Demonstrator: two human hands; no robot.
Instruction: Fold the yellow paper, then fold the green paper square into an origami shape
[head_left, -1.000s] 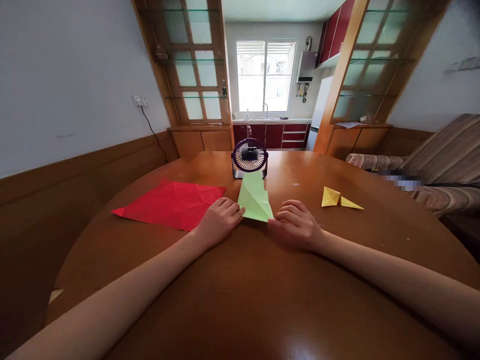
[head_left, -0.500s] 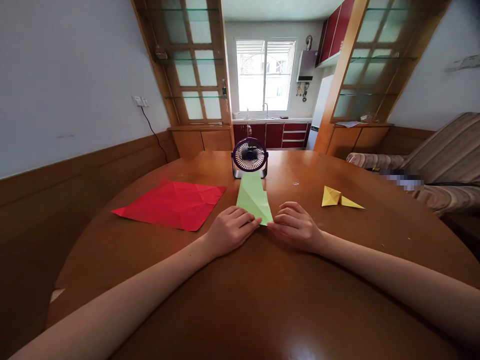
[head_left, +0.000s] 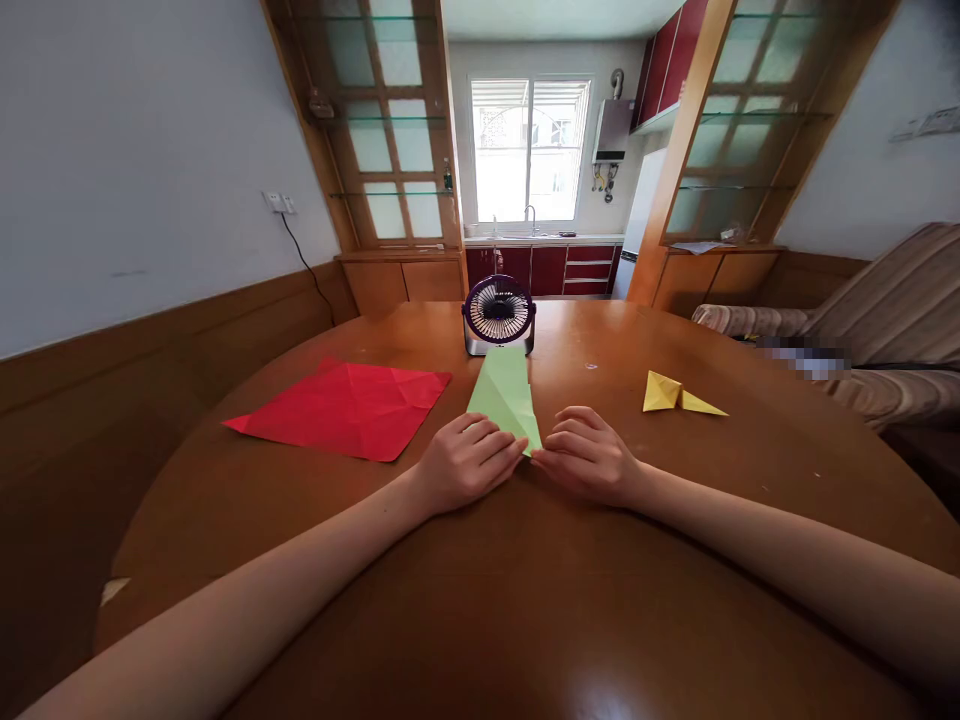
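A light green sheet of paper (head_left: 506,385), folded and creased, lies on the table in front of the fan. My left hand (head_left: 471,460) is closed on its near left edge, the fingers curled and the thumb pointing at the near corner. On the other side, my right hand (head_left: 589,457) pinches the near right corner between thumb and curled fingers. The two thumbs almost meet there. My fingers hide the paper's near edge.
A creased red sheet of paper (head_left: 345,410) lies to the left. To the right rests a folded yellow paper piece (head_left: 664,391). A small purple fan (head_left: 499,310) stands behind the green paper on the round wooden table (head_left: 465,620).
My hands have drawn slightly closer together at the near corner of the green paper. The paper's near end looks narrower and has shifted slightly. The other things stay put.
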